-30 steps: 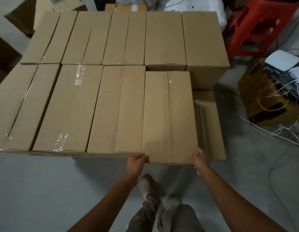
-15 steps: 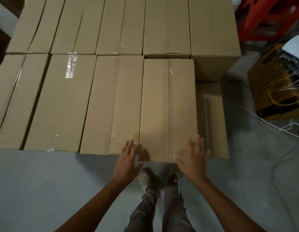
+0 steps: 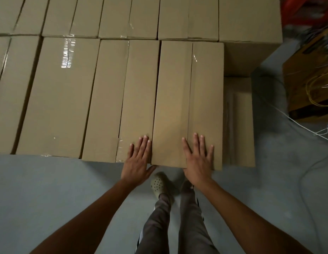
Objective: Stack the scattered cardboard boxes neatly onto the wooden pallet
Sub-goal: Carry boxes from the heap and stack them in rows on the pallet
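1. Every carton here is closed, its flaps taped, so you cannot see any contents.
2. Your box (image 3: 187, 99) sits at the right end of the front row, top layer, tight against its neighbour (image 3: 121, 99). A lower box (image 3: 239, 121) shows just to its right.
3. Its long axis runs straight away from you, and the near end juts slightly past the neighbour's.
4. Your right hand (image 3: 199, 158) lies flat on its near end, fingers straight and a little apart.
5. Your left hand (image 3: 138, 158) lies flat on the neighbour's near right corner, fingers straight and together, thumb reaching toward the box's corner.
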Motion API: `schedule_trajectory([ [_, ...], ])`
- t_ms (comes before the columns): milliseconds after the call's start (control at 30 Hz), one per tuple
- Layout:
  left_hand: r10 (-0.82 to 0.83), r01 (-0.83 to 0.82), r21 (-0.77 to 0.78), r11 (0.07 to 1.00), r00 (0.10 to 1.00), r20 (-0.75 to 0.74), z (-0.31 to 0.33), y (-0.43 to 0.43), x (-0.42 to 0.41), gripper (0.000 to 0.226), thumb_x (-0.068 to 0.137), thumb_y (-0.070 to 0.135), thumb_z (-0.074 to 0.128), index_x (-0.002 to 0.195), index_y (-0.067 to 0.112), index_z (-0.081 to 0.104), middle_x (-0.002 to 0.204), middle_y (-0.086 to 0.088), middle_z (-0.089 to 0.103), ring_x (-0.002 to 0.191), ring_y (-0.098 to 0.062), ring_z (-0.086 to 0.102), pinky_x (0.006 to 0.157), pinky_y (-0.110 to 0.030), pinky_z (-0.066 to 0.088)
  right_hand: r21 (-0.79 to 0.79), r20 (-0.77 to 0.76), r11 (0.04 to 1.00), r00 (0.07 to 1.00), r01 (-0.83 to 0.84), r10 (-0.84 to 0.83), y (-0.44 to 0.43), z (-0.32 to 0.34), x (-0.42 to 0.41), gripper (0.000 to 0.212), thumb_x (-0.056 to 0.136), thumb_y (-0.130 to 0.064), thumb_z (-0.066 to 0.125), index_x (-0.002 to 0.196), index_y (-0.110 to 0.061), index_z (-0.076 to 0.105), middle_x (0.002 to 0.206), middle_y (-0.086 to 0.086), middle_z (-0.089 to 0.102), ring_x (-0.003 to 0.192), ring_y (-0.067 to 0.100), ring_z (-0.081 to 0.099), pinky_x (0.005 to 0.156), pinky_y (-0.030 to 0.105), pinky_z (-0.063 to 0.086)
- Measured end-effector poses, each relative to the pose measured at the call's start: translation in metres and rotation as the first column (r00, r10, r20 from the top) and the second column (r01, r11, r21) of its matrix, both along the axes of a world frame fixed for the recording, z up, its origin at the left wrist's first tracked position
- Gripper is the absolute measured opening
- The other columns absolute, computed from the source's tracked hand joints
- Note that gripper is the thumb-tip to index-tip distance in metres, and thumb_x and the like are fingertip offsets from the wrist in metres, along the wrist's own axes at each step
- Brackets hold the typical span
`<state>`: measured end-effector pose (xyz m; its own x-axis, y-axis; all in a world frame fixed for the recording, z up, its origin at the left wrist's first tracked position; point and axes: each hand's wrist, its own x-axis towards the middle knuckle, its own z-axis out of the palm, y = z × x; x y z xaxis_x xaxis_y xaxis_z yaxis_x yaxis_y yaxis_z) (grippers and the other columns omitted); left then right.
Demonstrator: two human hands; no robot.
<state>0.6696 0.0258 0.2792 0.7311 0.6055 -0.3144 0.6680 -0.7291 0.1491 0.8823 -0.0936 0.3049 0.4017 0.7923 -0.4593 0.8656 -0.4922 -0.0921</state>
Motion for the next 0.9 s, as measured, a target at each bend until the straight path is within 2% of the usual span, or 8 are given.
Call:
schedule_trajectory([
  [167, 0.000, 0.000, 0.005, 1.000, 1.000, -0.001, -0.004, 0.000, 0.000, 0.090, 0.099, 0.071, 0.019, 0.160, 0.005, 0.008, 0.169, -0.014, 0.000, 0.156, -0.029, -0.002, 0.123, -0.052, 0.008, -0.011, 0.003, 1.000, 1.000, -0.004, 0.004, 0.004, 0.000, 0.004, 0.123, 0.082, -0.022, 0.075, 0.153, -0.034, -0.025, 0.166, 0.014, -0.022, 0.152, 0.037, -0.021, 0.119, 0.066, 0.001],
  [367, -0.007, 0.007, -0.001, 1.000, 1.000, -0.008, -0.007, 0.001, -0.002, 0.090, 0.099, 0.069, 0.022, 0.160, 0.006, 0.005, 0.169, -0.014, 0.000, 0.156, -0.030, -0.002, 0.124, -0.054, 0.009, -0.024, 0.013, 1.000, 1.000, 0.008, -0.007, 0.005, -0.002, 0.001, 0.126, 0.079, -0.026, 0.078, 0.154, -0.035, -0.022, 0.166, 0.013, -0.023, 0.152, 0.036, -0.023, 0.120, 0.065, -0.003],
  [567, -0.025, 0.024, -0.014, 1.000, 0.999, -0.023, -0.003, 0.001, -0.003, 0.088, 0.099, 0.066, 0.019, 0.160, 0.004, 0.007, 0.168, -0.015, 0.000, 0.156, -0.031, -0.004, 0.125, -0.053, 0.004, -0.049, -0.085, 0.999, 0.996, -0.001, -0.003, 0.010, 0.011, 0.008, 0.124, 0.076, -0.059, 0.074, 0.157, -0.036, -0.016, 0.165, 0.009, -0.027, 0.151, 0.033, -0.027, 0.120, 0.063, -0.006],
  [667, -0.010, 0.007, -0.054, 0.999, 0.998, -0.056, 0.004, 0.002, 0.001, 0.090, 0.097, 0.062, 0.036, 0.160, 0.006, 0.004, 0.168, -0.014, -0.004, 0.155, -0.031, -0.007, 0.123, -0.053, 0.003, -0.073, -0.162, 0.997, 0.987, -0.014, 0.002, 0.013, 0.021, 0.016, 0.118, 0.077, -0.063, 0.071, 0.159, -0.037, -0.009, 0.165, 0.007, -0.026, 0.151, 0.032, -0.026, 0.119, 0.060, -0.007],
  [767, 0.019, -0.038, -0.153, 0.987, 0.992, -0.121, 0.025, 0.007, 0.012, 0.102, 0.091, 0.051, 0.058, 0.160, 0.010, -0.005, 0.166, -0.010, -0.018, 0.154, -0.029, -0.017, 0.124, -0.054, 0.000, -0.104, -0.255, 0.994, 0.967, -0.020, -0.008, 0.019, 0.038, 0.029, 0.104, 0.084, -0.060, 0.066, 0.161, -0.035, 0.000, 0.168, 0.005, -0.020, 0.154, 0.029, -0.017, 0.122, 0.056, 0.001],
  [900, 0.088, -0.112, -0.248, 0.962, 0.991, -0.105, 0.065, 0.015, 0.029, 0.095, 0.096, 0.046, 0.056, 0.160, 0.012, -0.005, 0.168, -0.010, -0.014, 0.154, -0.027, -0.014, 0.126, -0.049, 0.004, -0.057, -0.383, 0.988, 0.911, 0.143, -0.154, 0.027, 0.072, 0.040, 0.092, 0.091, -0.055, 0.063, 0.162, -0.027, 0.010, 0.170, 0.007, 0.000, 0.156, 0.029, 0.007, 0.123, 0.047, 0.022],
])
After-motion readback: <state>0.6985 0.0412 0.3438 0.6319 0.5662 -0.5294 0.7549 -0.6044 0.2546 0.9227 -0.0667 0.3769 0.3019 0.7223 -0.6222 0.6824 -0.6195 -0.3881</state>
